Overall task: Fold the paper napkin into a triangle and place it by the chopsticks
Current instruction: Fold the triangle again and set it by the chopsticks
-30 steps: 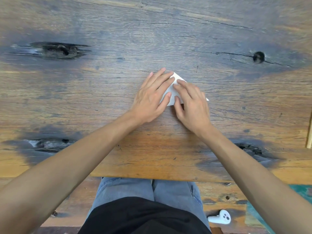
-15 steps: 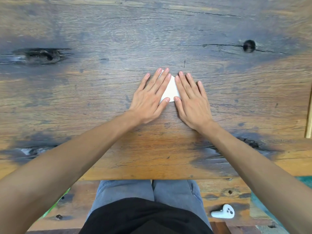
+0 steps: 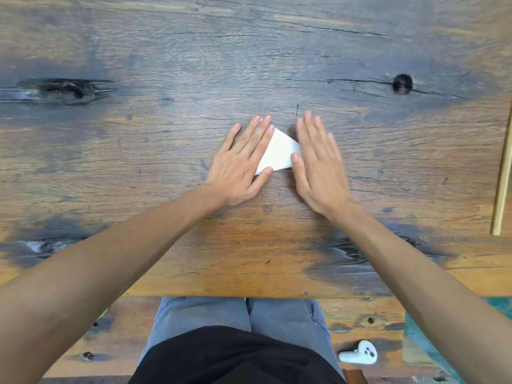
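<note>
The white paper napkin (image 3: pixel 279 152) lies folded flat on the wooden table (image 3: pixel 194 65), with only its middle showing between my hands. My left hand (image 3: pixel 241 162) rests palm down over the napkin's left part, fingers straight and together. My right hand (image 3: pixel 318 162) lies flat on the napkin's right part, fingers extended and slightly blurred. Neither hand grips the paper; both press on it. The chopsticks (image 3: pixel 502 176) show as a pale wooden stick along the right edge of the view, well apart from the napkin.
The table's near edge (image 3: pixel 249 293) runs just above my lap. A dark knot hole (image 3: pixel 402 83) sits at the far right and a long dark crack (image 3: pixel 63 90) at the far left. A white controller (image 3: pixel 358 355) lies on the floor below.
My right hand has slid to the right across the napkin, so more white paper shows between the hands. The left hand has stayed flat on the napkin's left part.
</note>
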Demonstrator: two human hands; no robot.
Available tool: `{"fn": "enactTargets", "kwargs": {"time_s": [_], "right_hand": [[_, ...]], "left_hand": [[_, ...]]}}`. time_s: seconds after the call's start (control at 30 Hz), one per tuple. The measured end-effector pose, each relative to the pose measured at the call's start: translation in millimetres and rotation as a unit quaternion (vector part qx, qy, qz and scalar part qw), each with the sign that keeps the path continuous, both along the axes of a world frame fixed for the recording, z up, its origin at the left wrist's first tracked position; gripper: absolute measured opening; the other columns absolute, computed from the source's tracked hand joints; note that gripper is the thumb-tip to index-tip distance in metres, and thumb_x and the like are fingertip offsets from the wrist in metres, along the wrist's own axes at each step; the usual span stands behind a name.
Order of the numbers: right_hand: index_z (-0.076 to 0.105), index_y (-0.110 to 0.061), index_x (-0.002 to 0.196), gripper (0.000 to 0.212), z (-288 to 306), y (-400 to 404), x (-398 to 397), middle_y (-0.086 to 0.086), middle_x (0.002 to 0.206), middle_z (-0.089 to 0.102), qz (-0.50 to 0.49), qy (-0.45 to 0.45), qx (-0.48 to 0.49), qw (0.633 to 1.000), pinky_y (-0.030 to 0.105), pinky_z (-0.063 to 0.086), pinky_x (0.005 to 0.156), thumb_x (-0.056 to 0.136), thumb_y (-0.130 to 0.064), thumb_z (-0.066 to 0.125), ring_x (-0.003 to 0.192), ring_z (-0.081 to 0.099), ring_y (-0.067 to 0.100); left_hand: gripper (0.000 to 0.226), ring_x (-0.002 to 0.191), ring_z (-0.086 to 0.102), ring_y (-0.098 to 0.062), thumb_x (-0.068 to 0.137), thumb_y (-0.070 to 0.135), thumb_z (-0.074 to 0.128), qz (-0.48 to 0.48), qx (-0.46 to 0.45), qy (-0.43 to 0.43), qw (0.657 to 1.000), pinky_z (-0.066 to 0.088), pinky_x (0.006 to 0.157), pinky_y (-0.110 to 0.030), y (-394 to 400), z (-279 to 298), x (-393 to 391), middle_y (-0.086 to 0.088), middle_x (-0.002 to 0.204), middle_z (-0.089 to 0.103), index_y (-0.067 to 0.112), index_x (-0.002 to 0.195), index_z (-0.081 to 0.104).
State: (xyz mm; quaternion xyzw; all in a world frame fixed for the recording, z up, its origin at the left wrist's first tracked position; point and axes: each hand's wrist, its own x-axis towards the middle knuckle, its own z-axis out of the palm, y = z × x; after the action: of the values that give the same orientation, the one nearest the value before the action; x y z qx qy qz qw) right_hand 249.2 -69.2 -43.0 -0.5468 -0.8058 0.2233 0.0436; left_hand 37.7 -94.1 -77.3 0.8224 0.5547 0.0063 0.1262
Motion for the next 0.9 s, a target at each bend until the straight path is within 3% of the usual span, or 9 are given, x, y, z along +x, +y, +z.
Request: {"fn": "enactTargets", "kwargs": {"time_s": [0.27, 0.5, 0.73, 0.9], "right_hand": [[0.014, -0.011, 0.166, 0.064, -20.8, -2.7, -11.5, 0.007, 0.175, 0.013, 0.134, -0.083, 0.033, 0.987, 0.046, 0.016, 0.131, 0.110, -0.040, 0.026, 0.162, 0.010, 0.021], [0.017, -0.011, 0.165, 0.066, -29.3, -6.0, -10.4, 0.008, 0.174, 0.017, 0.126, -0.078, 0.067, 0.987, 0.044, 0.017, 0.131, 0.109, -0.044, 0.027, 0.162, 0.014, 0.020], [0.013, -0.011, 0.166, 0.063, -18.5, -13.3, 9.2, 0.006, 0.175, 0.011, 0.080, -0.091, 0.014, 0.993, 0.044, 0.010, 0.132, 0.110, -0.040, 0.024, 0.162, 0.006, 0.019], [0.012, -0.014, 0.166, 0.062, -1.5, -2.7, 4.8, 0.004, 0.175, 0.009, 0.058, -0.055, 0.002, 0.997, 0.040, 0.003, 0.131, 0.110, -0.038, 0.022, 0.162, 0.003, 0.017]], "left_hand": [[0.081, 0.161, 0.007, -0.029, 0.103, 0.053, 0.032, 0.006, -0.002, -0.003, 1.000, 0.012, 0.130, -0.051, 0.4, -3.2, -0.7, -0.016, 0.172, 0.010, 0.001, 0.162, 0.013], [0.084, 0.161, 0.005, -0.030, 0.102, 0.056, 0.031, 0.002, -0.012, -0.016, 1.000, 0.012, 0.130, -0.051, 1.0, -1.6, -2.2, -0.017, 0.172, 0.008, 0.001, 0.162, 0.010], [0.081, 0.161, -0.001, -0.029, 0.104, 0.055, 0.021, 0.005, -0.040, 0.000, 0.999, 0.010, 0.130, -0.050, -15.6, 8.1, -38.7, -0.017, 0.173, 0.003, 0.001, 0.162, 0.004], [0.078, 0.161, 0.000, -0.027, 0.105, 0.051, 0.022, 0.038, -0.042, -0.054, 0.997, 0.006, 0.131, -0.046, -27.0, 23.7, -39.3, -0.015, 0.173, 0.005, 0.001, 0.162, 0.008]]}}
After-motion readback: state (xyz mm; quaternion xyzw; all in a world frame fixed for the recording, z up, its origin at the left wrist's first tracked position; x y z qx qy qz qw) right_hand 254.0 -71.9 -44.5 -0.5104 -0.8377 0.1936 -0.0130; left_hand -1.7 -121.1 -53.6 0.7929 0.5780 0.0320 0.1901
